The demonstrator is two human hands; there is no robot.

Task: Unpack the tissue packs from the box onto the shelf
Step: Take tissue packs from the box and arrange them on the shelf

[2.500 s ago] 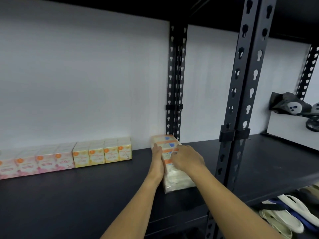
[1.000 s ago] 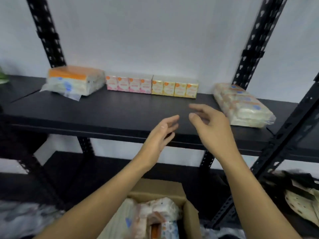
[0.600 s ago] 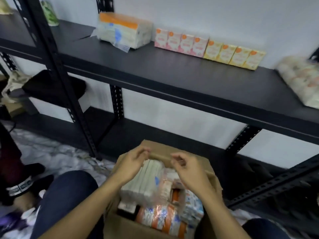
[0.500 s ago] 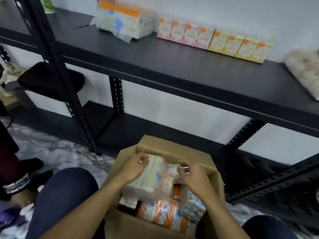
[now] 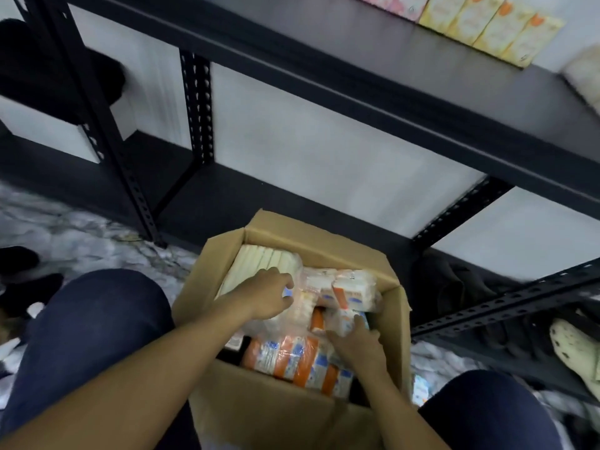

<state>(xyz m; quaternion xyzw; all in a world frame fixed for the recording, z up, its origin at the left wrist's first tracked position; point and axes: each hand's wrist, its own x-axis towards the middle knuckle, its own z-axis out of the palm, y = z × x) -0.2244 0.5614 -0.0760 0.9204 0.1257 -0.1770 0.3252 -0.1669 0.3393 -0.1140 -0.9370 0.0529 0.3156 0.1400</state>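
An open cardboard box [image 5: 279,414] stands on the floor between my knees, full of plastic-wrapped tissue packs. Both hands are inside it. My left hand [image 5: 268,295] has curled fingers on the left side of a clear-wrapped tissue pack [image 5: 344,292] near the top. My right hand [image 5: 355,344] grips the same pack from below on the right. A white pack [image 5: 259,264] lies at the box's far left, and an orange-and-blue pack [image 5: 298,362] at the front. The black shelf [image 5: 422,69] above holds yellow tissue boxes [image 5: 493,24] and pink ones [image 5: 396,3].
Black perforated uprights [image 5: 198,105] and a lower shelf board [image 5: 246,203] stand behind the box. My knees in dark trousers [image 5: 94,329] flank it. A wrapped pack [image 5: 584,73] lies at the shelf's right edge. A pale clog [image 5: 578,355] and dark shoes [image 5: 19,274] sit on the marble floor.
I have turned from the shelf down to the box. Both hands left the pack on the shelf, dropped into the box and closed on a wrapped pack there.
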